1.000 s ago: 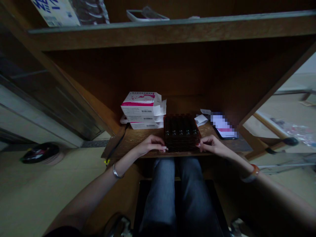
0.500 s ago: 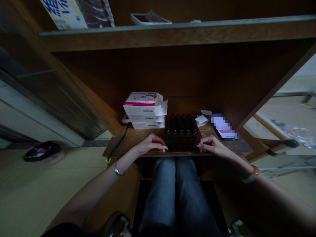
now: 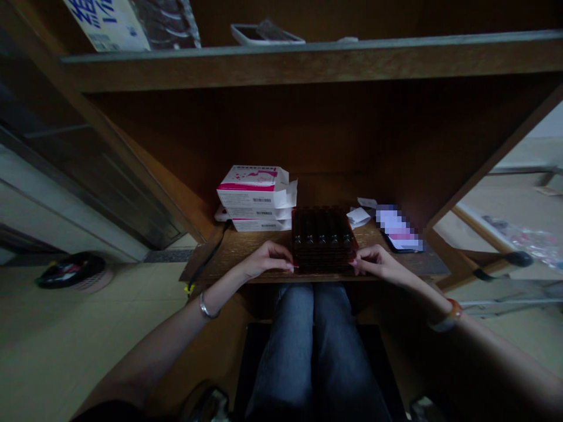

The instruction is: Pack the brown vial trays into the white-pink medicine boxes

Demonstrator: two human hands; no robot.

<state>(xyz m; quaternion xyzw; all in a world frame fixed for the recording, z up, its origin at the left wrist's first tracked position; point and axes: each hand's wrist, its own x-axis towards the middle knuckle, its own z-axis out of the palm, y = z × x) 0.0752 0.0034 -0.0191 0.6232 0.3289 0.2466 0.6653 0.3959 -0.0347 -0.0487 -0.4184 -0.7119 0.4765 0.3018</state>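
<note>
A stack of dark brown trays (image 3: 322, 234) with rounded hollows lies near the front edge of the wooden shelf board (image 3: 246, 252). At its lower left corner is my left hand (image 3: 271, 258), fingers pinched together on the stack's edge. My right hand (image 3: 372, 261) pinches the lower right corner with thumb and fingers. Left of the trays, three white and pink boxes (image 3: 257, 196) are piled up, with end flaps open to the right. Small folded white papers (image 3: 358, 217) lie to the right of the trays.
A phone (image 3: 399, 228) rests at the board's right side. A dark cable (image 3: 215, 249) hangs over the left edge. Overhead, an upper shelf (image 3: 308, 61) holds a white tray (image 3: 268, 35) and a printed package (image 3: 109, 23). A basket (image 3: 90, 278) stands on the floor at left.
The left fingertips have drawn in against the corner of the tray stack. The right hand stays at its corner. The whole view has shifted slightly.
</note>
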